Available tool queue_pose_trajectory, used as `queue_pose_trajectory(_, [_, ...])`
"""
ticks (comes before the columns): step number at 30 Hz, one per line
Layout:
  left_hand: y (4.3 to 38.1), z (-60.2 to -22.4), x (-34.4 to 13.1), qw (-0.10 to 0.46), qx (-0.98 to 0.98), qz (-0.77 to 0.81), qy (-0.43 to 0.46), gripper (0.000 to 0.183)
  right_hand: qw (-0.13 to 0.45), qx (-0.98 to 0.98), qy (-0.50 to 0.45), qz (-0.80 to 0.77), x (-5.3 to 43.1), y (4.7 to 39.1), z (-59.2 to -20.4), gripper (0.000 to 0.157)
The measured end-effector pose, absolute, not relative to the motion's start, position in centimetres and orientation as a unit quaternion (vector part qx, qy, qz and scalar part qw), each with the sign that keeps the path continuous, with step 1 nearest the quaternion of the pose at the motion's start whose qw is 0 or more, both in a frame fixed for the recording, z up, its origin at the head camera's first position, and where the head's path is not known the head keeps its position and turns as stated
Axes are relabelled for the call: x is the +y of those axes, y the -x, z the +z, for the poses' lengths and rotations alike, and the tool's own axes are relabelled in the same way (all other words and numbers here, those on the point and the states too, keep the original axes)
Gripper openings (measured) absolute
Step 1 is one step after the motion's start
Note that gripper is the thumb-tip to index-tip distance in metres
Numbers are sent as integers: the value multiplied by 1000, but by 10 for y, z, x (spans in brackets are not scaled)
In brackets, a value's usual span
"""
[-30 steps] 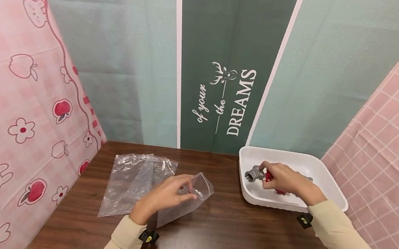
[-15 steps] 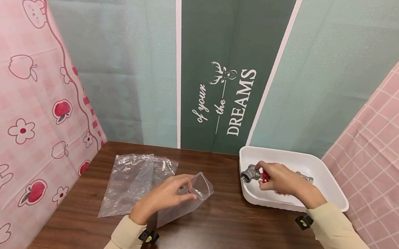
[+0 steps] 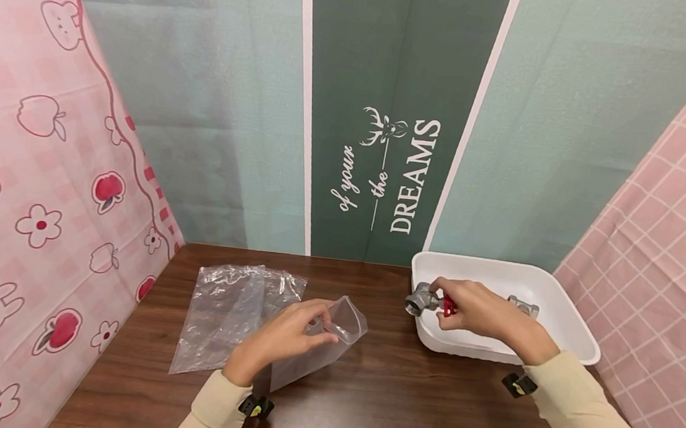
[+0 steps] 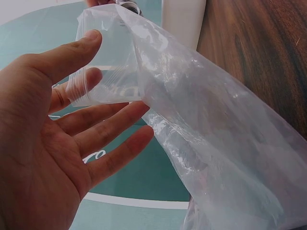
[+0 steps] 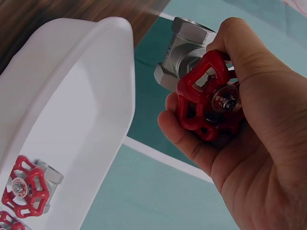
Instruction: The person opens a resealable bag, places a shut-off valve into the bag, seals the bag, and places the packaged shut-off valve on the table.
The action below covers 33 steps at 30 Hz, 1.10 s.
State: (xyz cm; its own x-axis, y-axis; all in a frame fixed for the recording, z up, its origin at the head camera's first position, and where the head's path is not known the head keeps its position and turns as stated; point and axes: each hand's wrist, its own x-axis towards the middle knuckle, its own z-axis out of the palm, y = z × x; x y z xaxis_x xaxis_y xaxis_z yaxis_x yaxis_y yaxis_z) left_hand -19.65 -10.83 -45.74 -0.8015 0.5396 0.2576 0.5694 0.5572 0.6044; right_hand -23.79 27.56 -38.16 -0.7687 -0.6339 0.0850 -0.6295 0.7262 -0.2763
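Valve (image 3: pixel 420 300) has moved over the tray's (image 3: pixel 562 331) left edge, right hand (image 3: pixel 475 311) gripping it; low clearance, hard to judge, could cause snagging. Left hand (image 3: pixel 285 332) pinches bag (image 3: pixel 315 361).

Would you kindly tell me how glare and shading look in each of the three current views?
Head: white glints on the flat clear plastic bags on the brown wooden table; left wrist: white glare streaks on the clear plastic bag beside the shaded left hand; right wrist: the right hand is dim, the grey metal valve with red handwheel fairly crisp.

Wrist views look dimmer than the head's; the bag (image 4: pixel 206 120) glints
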Motion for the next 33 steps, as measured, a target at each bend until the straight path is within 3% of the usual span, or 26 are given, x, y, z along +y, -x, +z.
queue_pose_trajectory(33, [196,-457,-107,31,-879,-344,329,24,-15,929,346,-127,248,221,-372,43])
